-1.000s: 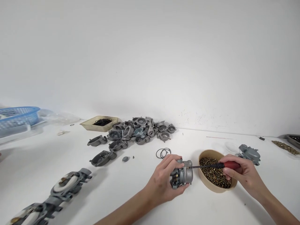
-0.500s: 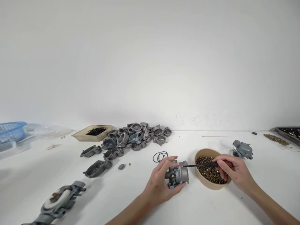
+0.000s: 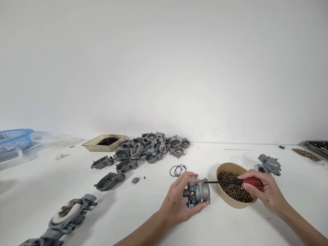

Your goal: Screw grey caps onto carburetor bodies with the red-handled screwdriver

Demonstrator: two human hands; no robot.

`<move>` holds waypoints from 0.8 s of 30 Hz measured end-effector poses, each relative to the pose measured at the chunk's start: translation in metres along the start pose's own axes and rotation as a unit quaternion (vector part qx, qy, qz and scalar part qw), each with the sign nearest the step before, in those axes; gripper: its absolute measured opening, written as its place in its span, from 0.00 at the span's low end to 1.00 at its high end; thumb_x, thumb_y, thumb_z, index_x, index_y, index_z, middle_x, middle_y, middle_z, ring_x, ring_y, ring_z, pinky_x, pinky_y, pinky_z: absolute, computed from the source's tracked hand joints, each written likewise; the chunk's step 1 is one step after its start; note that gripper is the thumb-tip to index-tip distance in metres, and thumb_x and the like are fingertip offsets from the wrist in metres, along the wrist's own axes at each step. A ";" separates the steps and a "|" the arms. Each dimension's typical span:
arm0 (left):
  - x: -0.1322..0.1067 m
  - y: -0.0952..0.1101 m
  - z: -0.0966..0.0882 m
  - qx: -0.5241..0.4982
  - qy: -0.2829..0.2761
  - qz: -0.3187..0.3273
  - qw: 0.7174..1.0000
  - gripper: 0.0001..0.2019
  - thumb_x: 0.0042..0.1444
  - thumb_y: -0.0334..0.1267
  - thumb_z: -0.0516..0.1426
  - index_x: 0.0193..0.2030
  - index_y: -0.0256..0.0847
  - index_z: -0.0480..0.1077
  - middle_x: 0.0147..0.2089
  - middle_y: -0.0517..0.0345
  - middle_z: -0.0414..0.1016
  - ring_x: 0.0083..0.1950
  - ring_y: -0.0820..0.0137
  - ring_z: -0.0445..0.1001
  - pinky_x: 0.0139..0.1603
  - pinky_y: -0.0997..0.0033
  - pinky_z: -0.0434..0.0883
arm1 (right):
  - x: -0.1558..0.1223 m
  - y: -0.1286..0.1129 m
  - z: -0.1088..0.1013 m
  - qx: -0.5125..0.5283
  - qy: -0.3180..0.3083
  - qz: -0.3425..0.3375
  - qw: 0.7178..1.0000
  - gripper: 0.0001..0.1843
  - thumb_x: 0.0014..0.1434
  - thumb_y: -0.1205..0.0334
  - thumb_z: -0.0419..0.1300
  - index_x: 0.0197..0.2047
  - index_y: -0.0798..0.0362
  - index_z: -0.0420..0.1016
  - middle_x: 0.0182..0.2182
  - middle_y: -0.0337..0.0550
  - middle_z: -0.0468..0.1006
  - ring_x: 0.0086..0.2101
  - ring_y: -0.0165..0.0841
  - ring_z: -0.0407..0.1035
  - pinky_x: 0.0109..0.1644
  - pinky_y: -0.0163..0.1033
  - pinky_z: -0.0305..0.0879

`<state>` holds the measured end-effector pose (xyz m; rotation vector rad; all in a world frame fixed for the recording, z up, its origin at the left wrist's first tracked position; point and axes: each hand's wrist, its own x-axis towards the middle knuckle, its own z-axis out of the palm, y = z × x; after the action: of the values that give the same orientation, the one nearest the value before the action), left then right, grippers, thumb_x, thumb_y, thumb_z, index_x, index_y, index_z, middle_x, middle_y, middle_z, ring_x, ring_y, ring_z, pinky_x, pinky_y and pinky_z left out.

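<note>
My left hand (image 3: 179,200) grips a grey metal carburetor (image 3: 203,191), fingers over its top and thumb along the near side. A screwdriver (image 3: 252,182) with a red handle and dark shaft lies level in the closed fingers of my right hand (image 3: 268,191). Its tip meets the upper edge of the carburetor, where a screw is too small to make out. Under the shaft stands a round tan tub (image 3: 221,196) full of small brass-coloured screws (image 3: 234,191). Black rubber rings (image 3: 176,171) lie just behind my left hand.
Grey float bowls (image 3: 151,148) are heaped at the back, beside a cream tray (image 3: 88,146) of black rings. Carburetor bodies (image 3: 68,218) lie at the front left. Another carburetor (image 3: 270,164) rests behind the tub. A blue basket (image 3: 22,140) stands far left, a dark tray (image 3: 317,147) far right.
The whole view has shifted slightly, so things sit a little further right. The screwdriver is still against the carburetor, and more of its red handle shows in my right hand.
</note>
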<state>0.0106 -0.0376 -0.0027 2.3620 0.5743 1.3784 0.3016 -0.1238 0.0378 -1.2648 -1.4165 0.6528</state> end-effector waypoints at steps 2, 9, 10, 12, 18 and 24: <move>0.000 0.001 -0.001 0.002 0.007 0.016 1.000 0.24 0.57 0.43 0.70 0.55 0.44 0.67 0.53 0.43 0.78 0.52 0.54 0.82 0.42 0.63 0.82 | -0.003 -0.003 0.000 0.017 0.006 0.038 0.999 0.17 0.58 0.44 0.70 0.36 0.50 0.85 0.20 0.38 0.70 0.20 0.27 0.59 0.23 0.34 0.58; 0.002 -0.002 0.000 0.027 0.038 0.146 0.988 0.20 0.62 0.42 0.67 0.55 0.38 0.68 0.50 0.38 0.78 0.53 0.51 0.81 0.52 0.53 0.81 | 0.002 -0.018 -0.007 0.115 -0.072 0.235 0.962 0.29 0.52 0.36 0.73 0.37 0.56 0.80 0.18 0.34 0.68 0.17 0.16 0.39 0.22 0.30 0.36; 0.003 -0.002 -0.001 0.023 0.040 0.160 0.986 0.20 0.62 0.42 0.67 0.55 0.37 0.68 0.49 0.38 0.77 0.53 0.51 0.81 0.53 0.53 0.81 | 0.003 -0.018 -0.008 0.122 -0.083 0.253 0.956 0.29 0.51 0.36 0.73 0.37 0.56 0.80 0.19 0.35 0.70 0.16 0.16 0.38 0.21 0.30 0.36; 0.004 -0.001 -0.001 0.001 0.040 0.152 0.988 0.21 0.61 0.43 0.68 0.56 0.38 0.68 0.50 0.39 0.77 0.52 0.51 0.81 0.50 0.54 0.81 | 0.003 -0.016 -0.008 0.099 -0.090 0.226 0.965 0.28 0.55 0.36 0.70 0.38 0.56 0.80 0.20 0.37 0.72 0.15 0.17 0.43 0.20 0.30 0.40; 0.004 0.008 -0.002 -0.121 0.027 -0.092 0.988 0.21 0.56 0.45 0.71 0.50 0.44 0.70 0.45 0.50 0.78 0.45 0.58 0.82 0.41 0.62 0.81 | 0.004 -0.003 -0.009 -0.247 -0.046 -0.291 0.923 0.08 0.69 0.58 0.64 0.48 0.49 0.82 0.29 0.41 0.82 0.25 0.29 0.72 0.28 0.33 0.68; 0.006 0.008 -0.003 -0.102 0.001 -0.019 0.995 0.23 0.54 0.45 0.72 0.52 0.44 0.71 0.46 0.50 0.80 0.46 0.58 0.81 0.45 0.60 0.80 | 0.009 -0.005 -0.017 -0.364 -0.041 -0.442 0.819 0.10 0.71 0.69 0.56 0.50 0.55 0.77 0.28 0.43 0.78 0.25 0.30 0.68 0.27 0.35 0.64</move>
<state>0.0120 -0.0415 0.0069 2.1770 0.4527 1.3534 0.3166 -0.1206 0.0502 -0.9264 -2.1929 -0.5401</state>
